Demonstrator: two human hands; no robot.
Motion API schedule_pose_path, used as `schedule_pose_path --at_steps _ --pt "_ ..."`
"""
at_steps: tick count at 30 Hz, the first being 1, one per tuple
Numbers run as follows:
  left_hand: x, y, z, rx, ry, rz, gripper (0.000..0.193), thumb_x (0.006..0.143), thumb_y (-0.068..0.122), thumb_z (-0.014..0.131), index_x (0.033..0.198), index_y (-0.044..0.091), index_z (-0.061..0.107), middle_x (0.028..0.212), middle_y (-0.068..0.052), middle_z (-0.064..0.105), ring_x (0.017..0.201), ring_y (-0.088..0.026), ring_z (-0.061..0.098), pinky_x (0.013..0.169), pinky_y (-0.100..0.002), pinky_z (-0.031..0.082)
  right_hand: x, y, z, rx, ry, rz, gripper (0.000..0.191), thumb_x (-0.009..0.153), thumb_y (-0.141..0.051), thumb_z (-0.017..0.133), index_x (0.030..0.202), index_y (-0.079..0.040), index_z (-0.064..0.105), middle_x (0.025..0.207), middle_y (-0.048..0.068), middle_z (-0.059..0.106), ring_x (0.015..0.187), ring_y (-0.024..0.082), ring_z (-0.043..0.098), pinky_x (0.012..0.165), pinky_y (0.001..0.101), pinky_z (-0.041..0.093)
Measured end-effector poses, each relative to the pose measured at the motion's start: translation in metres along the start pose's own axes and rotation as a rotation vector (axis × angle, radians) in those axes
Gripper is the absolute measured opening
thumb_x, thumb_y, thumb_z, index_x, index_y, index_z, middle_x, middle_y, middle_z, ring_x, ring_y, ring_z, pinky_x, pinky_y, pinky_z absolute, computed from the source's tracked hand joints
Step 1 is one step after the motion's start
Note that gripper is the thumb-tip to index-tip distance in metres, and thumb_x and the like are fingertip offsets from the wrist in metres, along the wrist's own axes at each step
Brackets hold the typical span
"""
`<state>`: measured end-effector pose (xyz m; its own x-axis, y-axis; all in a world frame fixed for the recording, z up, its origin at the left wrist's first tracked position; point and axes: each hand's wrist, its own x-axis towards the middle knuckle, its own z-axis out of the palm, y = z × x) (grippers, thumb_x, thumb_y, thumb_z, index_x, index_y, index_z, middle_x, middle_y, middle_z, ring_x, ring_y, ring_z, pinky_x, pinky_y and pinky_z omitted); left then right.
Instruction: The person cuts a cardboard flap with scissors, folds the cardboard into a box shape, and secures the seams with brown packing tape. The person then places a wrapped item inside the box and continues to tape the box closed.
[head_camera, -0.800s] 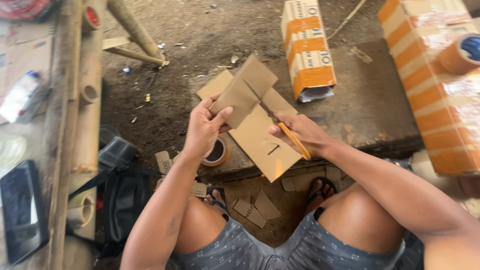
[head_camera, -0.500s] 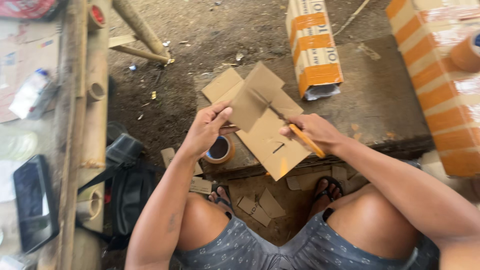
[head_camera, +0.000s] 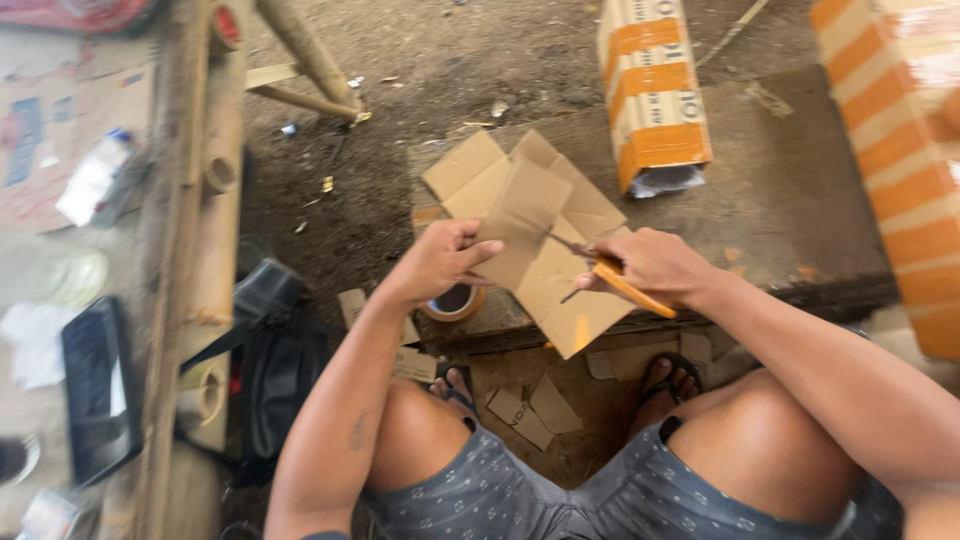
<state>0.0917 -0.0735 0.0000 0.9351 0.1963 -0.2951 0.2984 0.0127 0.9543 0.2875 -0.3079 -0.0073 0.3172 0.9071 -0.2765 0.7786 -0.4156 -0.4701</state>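
Head view — cardboard piece (head_camera: 525, 215) over dirt floor (head_camera: 420, 60).

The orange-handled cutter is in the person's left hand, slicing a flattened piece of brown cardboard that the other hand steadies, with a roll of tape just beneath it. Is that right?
Not quite: the head view shows the orange-handled cutter in the right hand, not the left. The left hand steadies the flattened brown cardboard, and the roll of tape does sit just beneath that hand.
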Motion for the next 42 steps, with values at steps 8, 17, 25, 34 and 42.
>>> schedule_pose_path --at_steps 8,17,25,34,42 --pt "0.028 0.009 0.037 0.248 0.024 -0.191 0.042 0.096 0.023 0.066 0.131 0.001 0.064 0.110 -0.017 0.080 0.087 -0.023 0.079 0.067 -0.030 0.063 -0.013 0.053 -0.015 -0.049 -0.068 0.024 0.074 0.079 -0.082 0.055 0.089 -0.010 0.070 0.081 0.014 0.073 0.081 0.035 0.072 0.074 0.0478 0.055" --pt "-0.067 -0.029 -0.056 0.135 -0.154 -0.150 0.048 0.097 0.022 0.061 0.140 0.003 0.054 0.106 -0.013 0.077 0.080 -0.020 0.077 0.069 -0.030 0.063 0.002 -0.059 0.032 -0.020 -0.138 0.064 0.072 0.082 -0.078 0.047 0.100 -0.012 0.072 0.084 0.016 0.073 0.087 0.037 0.070 0.076 0.0509 0.053" --pt "-0.059 -0.058 -0.052 0.000 -0.037 0.042 0.040 0.105 0.030 0.055 0.131 0.001 0.064 0.110 -0.004 0.074 0.099 -0.013 0.072 0.084 -0.036 0.065 0.008 -0.064 0.051 -0.034 -0.155 0.026 0.073 0.083 -0.078 0.047 0.097 -0.010 0.072 0.087 0.017 0.074 0.088 0.038 0.070 0.078 0.0508 0.054" --pt "-0.070 -0.049 -0.057 -0.077 -0.024 0.025 0.039 0.105 0.029 0.053 0.131 0.003 0.063 0.113 -0.006 0.074 0.100 -0.015 0.074 0.084 -0.039 0.067 0.006 -0.073 0.055 0.048 -0.070 -0.054 0.067 0.088 -0.072 0.047 0.100 -0.008 0.065 0.082 0.017 0.071 0.084 0.039 0.069 0.075 0.0526 0.051" --pt "-0.073 -0.048 -0.052 -0.077 -0.002 0.035 0.039 0.105 0.030 0.053 0.130 0.003 0.064 0.112 -0.007 0.074 0.099 -0.015 0.074 0.083 -0.039 0.068 0.004 -0.079 0.055 0.014 -0.007 -0.057 0.069 0.082 -0.073 0.053 0.109 -0.010 0.061 0.079 0.016 0.071 0.079 0.038 0.068 0.070 0.0511 0.052"
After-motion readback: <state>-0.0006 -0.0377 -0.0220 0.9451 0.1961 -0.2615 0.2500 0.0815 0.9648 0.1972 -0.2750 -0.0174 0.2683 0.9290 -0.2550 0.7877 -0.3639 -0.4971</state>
